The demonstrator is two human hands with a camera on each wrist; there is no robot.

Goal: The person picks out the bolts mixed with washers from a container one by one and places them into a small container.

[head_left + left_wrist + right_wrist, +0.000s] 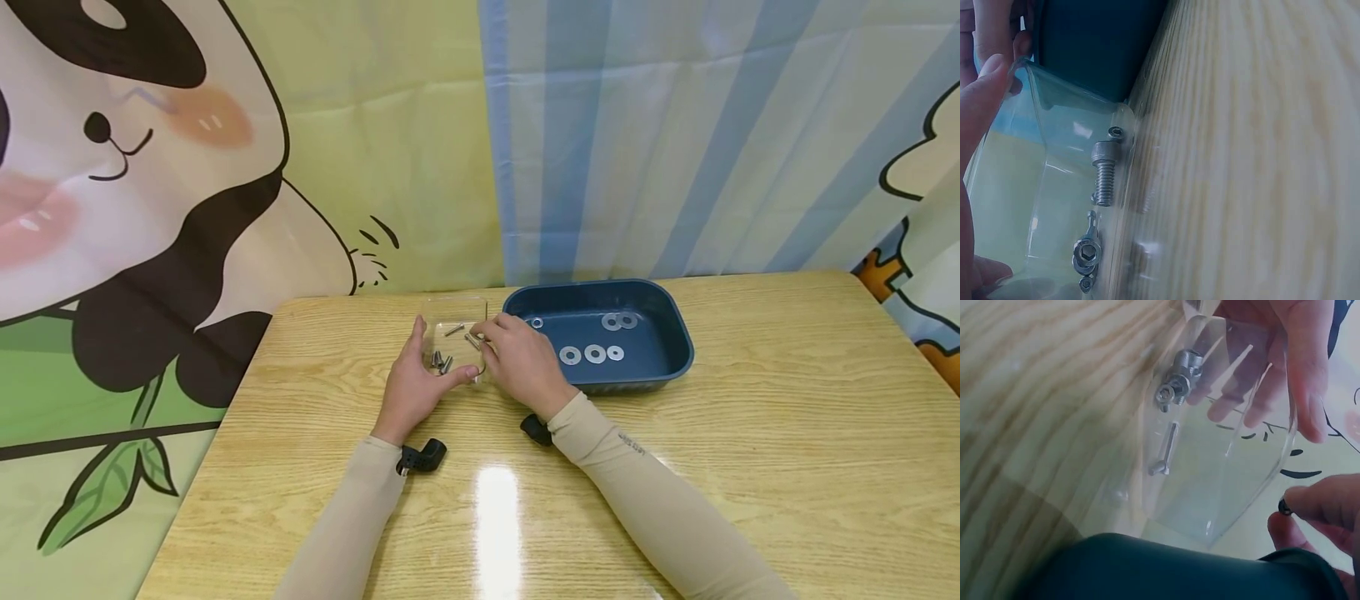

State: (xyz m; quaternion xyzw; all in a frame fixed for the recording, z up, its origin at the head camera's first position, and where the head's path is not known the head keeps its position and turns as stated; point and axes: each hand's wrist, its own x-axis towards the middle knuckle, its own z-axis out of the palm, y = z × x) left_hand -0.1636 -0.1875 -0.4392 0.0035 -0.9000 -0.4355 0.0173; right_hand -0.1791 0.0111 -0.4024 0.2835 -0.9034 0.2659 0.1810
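My left hand [411, 390] grips a clear plastic box [457, 312], thumb along the near side and fingers along the left. Several metal socket-head bolts [442, 361] of different sizes lie inside; the left wrist view shows a thick, knurled-head bolt [1104, 175] beside smaller ones. At the box's right side, my right hand [528, 362] pinches a small bolt [1284, 507] between thumb and finger; only its dark end shows in the right wrist view. A thin long bolt [1170, 449] lies apart from the cluster in the box.
Just right of the box stands a dark blue tray [660, 333] with several flat washers [570, 356] in it. Both rest on a wooden table [787, 400] near its back edge. A printed curtain [420, 142] hangs behind.
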